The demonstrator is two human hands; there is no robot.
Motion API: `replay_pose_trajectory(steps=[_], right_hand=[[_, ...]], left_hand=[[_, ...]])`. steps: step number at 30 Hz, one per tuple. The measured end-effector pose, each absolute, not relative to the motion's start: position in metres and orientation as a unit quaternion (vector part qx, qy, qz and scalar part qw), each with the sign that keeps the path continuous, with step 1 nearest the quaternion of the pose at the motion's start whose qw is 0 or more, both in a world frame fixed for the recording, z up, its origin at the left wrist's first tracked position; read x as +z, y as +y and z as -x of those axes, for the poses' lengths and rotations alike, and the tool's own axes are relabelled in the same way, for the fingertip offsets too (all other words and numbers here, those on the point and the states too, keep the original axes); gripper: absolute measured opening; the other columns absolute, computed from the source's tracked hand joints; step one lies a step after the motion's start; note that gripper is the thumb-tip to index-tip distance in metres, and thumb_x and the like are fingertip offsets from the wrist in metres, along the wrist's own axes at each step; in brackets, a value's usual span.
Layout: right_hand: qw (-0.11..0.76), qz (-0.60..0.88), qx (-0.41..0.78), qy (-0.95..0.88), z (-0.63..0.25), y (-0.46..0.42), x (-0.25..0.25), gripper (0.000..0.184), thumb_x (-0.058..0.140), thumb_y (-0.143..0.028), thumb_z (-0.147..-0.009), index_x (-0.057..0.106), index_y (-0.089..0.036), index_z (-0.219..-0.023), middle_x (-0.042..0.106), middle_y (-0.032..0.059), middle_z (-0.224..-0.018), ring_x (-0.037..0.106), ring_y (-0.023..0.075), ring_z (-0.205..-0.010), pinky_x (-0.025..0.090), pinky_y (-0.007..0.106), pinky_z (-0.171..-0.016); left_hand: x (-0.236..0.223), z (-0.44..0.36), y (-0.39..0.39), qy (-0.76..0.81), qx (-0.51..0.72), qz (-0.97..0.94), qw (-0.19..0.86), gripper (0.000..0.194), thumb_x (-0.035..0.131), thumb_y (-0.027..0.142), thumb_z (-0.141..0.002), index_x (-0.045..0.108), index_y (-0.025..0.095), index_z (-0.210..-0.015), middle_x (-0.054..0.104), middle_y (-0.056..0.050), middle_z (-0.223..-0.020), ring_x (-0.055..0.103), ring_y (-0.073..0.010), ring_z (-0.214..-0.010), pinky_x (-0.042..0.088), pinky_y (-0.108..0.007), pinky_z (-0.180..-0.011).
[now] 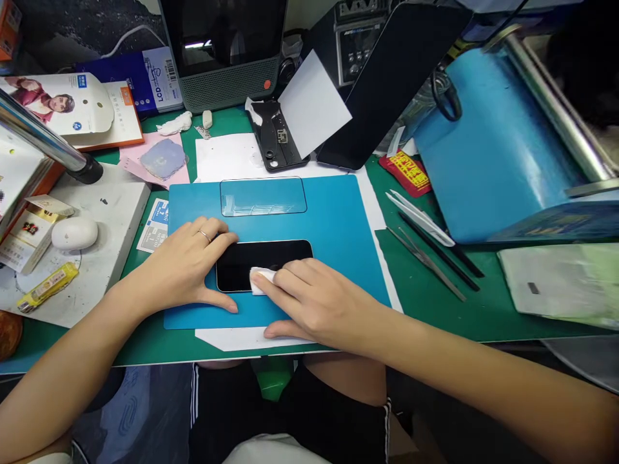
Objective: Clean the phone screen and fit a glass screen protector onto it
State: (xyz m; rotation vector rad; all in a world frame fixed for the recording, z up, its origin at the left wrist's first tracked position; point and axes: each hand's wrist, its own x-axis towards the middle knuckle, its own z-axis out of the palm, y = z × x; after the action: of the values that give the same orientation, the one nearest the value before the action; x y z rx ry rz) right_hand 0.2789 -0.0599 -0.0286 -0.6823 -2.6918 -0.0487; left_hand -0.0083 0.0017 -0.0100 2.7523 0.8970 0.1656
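Observation:
A phone with a dark screen lies flat on a blue mat. My left hand, a ring on one finger, rests at the phone's left end with thumb and fingers apart. Under the fingers of my right hand, a small white wipe is pressed onto the screen. That hand covers the phone's lower right part. Beyond the phone, a clear screen protector with a black border lies on the mat.
Tweezers and dark sticks lie right of the mat. Behind it stand a black phone case, a white card and a large dark panel. On the left, a white block bears a white earbud case.

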Motion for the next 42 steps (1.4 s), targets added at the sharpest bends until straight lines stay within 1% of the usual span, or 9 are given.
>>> replay_pose_trajectory(steps=[7,12,18,22,28,32,35,37,42], right_hand=[[0.185,0.288,-0.041,-0.939,-0.329,-0.072,-0.032,0.031,0.061,-0.025,-0.113,0.069,-0.004,-0.135,0.071,0.0094,-0.093,0.063,0.0247,-0.088,0.050,0.037,-0.071],[0.212,0.315,-0.022,-0.925,-0.345,-0.064,-0.037,0.027,0.065,-0.010,-0.107,0.071,-0.003,-0.133,0.070,0.0097,-0.092,0.064,0.0238,-0.089,0.054,0.036,-0.075],[0.227,0.339,-0.006,-0.913,-0.351,-0.041,-0.039,0.036,0.062,-0.013,-0.108,0.070,-0.011,-0.143,0.072,0.0106,-0.098,0.064,0.0252,-0.090,0.057,0.039,-0.079],[0.228,0.335,0.018,-0.914,-0.340,-0.024,-0.029,0.029,0.056,-0.015,-0.112,0.077,-0.018,-0.132,0.074,0.0104,-0.099,0.065,0.0242,-0.091,0.058,0.039,-0.077],[0.266,0.301,0.045,-0.914,-0.291,0.004,-0.014,0.031,0.051,-0.018,-0.115,0.080,-0.015,-0.125,0.077,0.0129,-0.103,0.064,0.0248,-0.095,0.057,0.039,-0.083],[0.270,0.278,0.083,-0.918,-0.273,0.020,-0.022,0.034,0.054,-0.033,-0.116,0.075,-0.016,-0.136,0.080,0.0144,-0.118,0.068,0.0284,-0.107,0.058,0.045,-0.091],[0.312,0.292,0.069,-0.902,-0.284,0.032,-0.031,0.047,0.061,-0.053,-0.112,0.073,-0.019,-0.143,0.079,0.0158,-0.132,0.069,0.0345,-0.122,0.057,0.056,-0.104],[0.330,0.378,0.083,-0.861,-0.298,0.040,-0.035,0.050,0.062,-0.053,-0.111,0.070,-0.022,-0.150,0.076,0.0158,-0.140,0.067,0.0372,-0.130,0.054,0.061,-0.111],[0.240,0.447,0.178,-0.843,-0.319,0.058,-0.044,0.083,0.073,-0.057,-0.100,0.048,-0.021,-0.170,0.060,0.0188,-0.165,0.056,0.0448,-0.149,0.046,0.071,-0.122]], left_hand=[[-0.007,0.009,0.003,0.319,0.036,-0.940,0.115,0.089,0.061,0.089,-0.093,0.063,0.015,-0.142,0.066,-0.021,-0.132,0.066,-0.0369,-0.112,0.060,-0.052,-0.091],[-0.006,0.009,0.005,0.324,0.039,-0.935,0.137,0.090,0.060,0.091,-0.092,0.064,0.016,-0.142,0.067,-0.020,-0.134,0.065,-0.0378,-0.112,0.059,-0.055,-0.093],[-0.005,0.007,0.004,0.323,0.039,-0.936,0.136,0.088,0.068,0.086,-0.091,0.065,0.015,-0.142,0.067,-0.020,-0.132,0.065,-0.0369,-0.111,0.058,-0.053,-0.094],[-0.004,0.007,0.002,0.322,0.035,-0.938,0.125,0.083,0.072,0.082,-0.091,0.064,0.016,-0.141,0.066,-0.019,-0.133,0.065,-0.0359,-0.111,0.059,-0.052,-0.094],[-0.004,0.006,0.000,0.314,0.048,-0.941,0.117,0.067,0.072,0.065,-0.097,0.064,0.014,-0.140,0.067,-0.018,-0.129,0.066,-0.0352,-0.109,0.059,-0.051,-0.093],[-0.005,0.006,-0.001,0.321,0.057,-0.937,0.124,0.073,0.070,0.074,-0.097,0.064,0.014,-0.138,0.068,-0.018,-0.126,0.067,-0.0357,-0.110,0.058,-0.050,-0.093],[-0.005,0.005,-0.002,0.332,0.069,-0.932,0.126,0.080,0.059,0.084,-0.098,0.066,0.013,-0.135,0.070,-0.018,-0.123,0.067,-0.0357,-0.109,0.058,-0.050,-0.092],[-0.005,0.004,-0.002,0.339,0.071,-0.930,0.121,0.081,0.050,0.085,-0.101,0.067,0.014,-0.134,0.070,-0.017,-0.121,0.068,-0.0345,-0.107,0.058,-0.049,-0.091],[-0.003,0.002,-0.001,0.369,0.064,-0.921,0.107,0.073,0.037,0.080,-0.109,0.068,0.016,-0.127,0.071,-0.015,-0.118,0.068,-0.0319,-0.102,0.058,-0.046,-0.086]])
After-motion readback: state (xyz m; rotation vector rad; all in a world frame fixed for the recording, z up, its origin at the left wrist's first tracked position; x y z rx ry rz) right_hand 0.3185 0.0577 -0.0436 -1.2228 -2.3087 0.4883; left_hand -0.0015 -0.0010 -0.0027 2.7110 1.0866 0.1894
